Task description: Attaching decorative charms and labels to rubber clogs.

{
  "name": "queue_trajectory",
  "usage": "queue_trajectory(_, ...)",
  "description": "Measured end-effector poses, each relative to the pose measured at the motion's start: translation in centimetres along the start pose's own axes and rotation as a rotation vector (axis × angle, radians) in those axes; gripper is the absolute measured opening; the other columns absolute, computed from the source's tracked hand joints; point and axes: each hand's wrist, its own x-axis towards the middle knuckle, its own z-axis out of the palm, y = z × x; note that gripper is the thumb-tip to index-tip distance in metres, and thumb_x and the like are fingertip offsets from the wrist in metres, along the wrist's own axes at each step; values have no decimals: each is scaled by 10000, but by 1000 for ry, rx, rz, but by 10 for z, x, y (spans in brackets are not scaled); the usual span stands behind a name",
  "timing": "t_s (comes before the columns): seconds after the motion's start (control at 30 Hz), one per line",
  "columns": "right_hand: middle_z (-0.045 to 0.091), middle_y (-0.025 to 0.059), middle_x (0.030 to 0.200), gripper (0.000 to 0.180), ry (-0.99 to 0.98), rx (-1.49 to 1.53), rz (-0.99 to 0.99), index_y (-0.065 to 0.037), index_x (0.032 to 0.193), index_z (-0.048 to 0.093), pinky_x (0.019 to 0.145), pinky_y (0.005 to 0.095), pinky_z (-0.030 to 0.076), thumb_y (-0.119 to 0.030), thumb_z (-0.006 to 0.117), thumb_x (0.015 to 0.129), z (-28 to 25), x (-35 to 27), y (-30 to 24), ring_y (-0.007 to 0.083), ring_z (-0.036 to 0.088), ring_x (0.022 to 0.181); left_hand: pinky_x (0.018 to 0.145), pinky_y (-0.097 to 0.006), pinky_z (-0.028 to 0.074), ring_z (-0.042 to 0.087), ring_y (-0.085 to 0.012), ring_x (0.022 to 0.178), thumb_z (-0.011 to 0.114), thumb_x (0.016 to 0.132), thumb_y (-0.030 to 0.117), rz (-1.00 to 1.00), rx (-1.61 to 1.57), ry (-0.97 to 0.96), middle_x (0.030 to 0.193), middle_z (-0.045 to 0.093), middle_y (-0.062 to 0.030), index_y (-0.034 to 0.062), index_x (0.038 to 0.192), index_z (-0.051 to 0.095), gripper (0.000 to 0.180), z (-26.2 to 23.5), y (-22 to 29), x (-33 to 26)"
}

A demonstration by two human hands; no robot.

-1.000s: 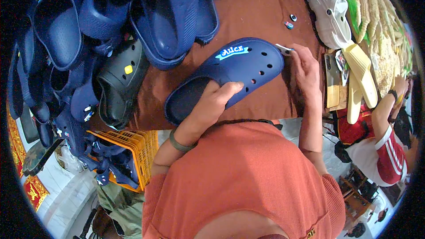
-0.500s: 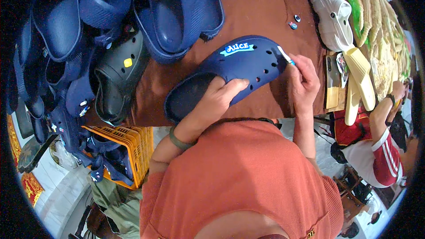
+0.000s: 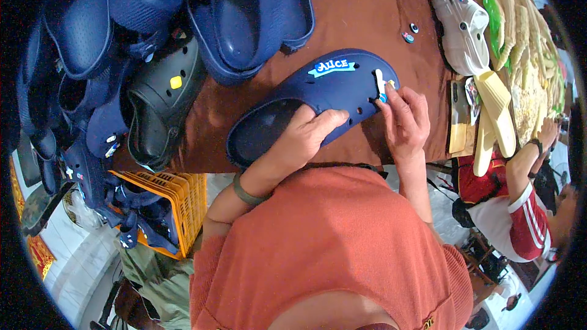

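A navy-blue clog (image 3: 293, 95) lies before me on the brown cloth, toe pointing to the upper right. A blue banner-shaped charm (image 3: 332, 66) with white lettering sits on its upper. My left hand (image 3: 302, 137) grips the clog's near side, thumb lying on the upper and fingers hidden inside or beneath. At the toe, my right hand (image 3: 406, 122) pinches a small white and blue charm (image 3: 380, 82) against the clog's holes. Its fingertips partly cover the charm, so I cannot tell whether its stem is in a hole.
Navy sandals (image 3: 235, 24) and a black clog (image 3: 160, 104) crowd the left. At right are a white clog (image 3: 460, 30), cream slippers (image 3: 491, 110) and two small charms (image 3: 408, 37). An orange crate (image 3: 189, 201) stands below left. Another person's arm (image 3: 527, 159) reaches in from the right.
My right hand has moved left with the white and blue charm, from beside the toe's edge onto the perforated upper. My left hand keeps its grip on the clog.
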Motion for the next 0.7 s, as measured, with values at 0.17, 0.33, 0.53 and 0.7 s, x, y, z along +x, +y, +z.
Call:
queue_trajectory(0.17, 595, 93, 875, 366, -33, -67, 11, -47, 1017, 668, 600, 318, 477, -35, 779, 668, -2, 8, -4, 230, 564, 733, 953, -331, 423, 551, -247, 1069, 498, 915, 77, -348, -528, 28, 1145, 569, -162, -5, 1089, 619, 227, 1, 19, 11)
queue_trajectory(0.33, 608, 67, 893, 322, -138, -113, -40, -59, 990, 667, 635, 337, 486, -90, 768, 686, -3, 31, 0, 241, 575, 761, 979, -344, 411, 546, -278, 1087, 489, 917, 90, -364, -471, 32, 1161, 550, -187, 25, 1088, 631, 232, 1, 13, 7)
queue_trajectory(0.53, 609, 43, 975, 298, -426, -233, -131, -77, 1025, 650, 717, 358, 475, -182, 702, 751, -19, 53, 0, 232, 564, 861, 996, -343, 393, 532, -269, 1109, 476, 932, 93, -179, -323, -20, 1179, 543, -184, -1, 1088, 622, 233, 3, 8, 6)
queue_trajectory(0.7, 584, 71, 995, 322, -625, -338, -319, -23, 1030, 634, 765, 374, 462, -150, 626, 734, -28, 68, -4, 232, 546, 933, 1001, -344, 390, 534, -278, 1108, 462, 936, 87, -412, -567, -12, 1172, 545, -188, -9, 1114, 606, 248, -4, 25, 15)
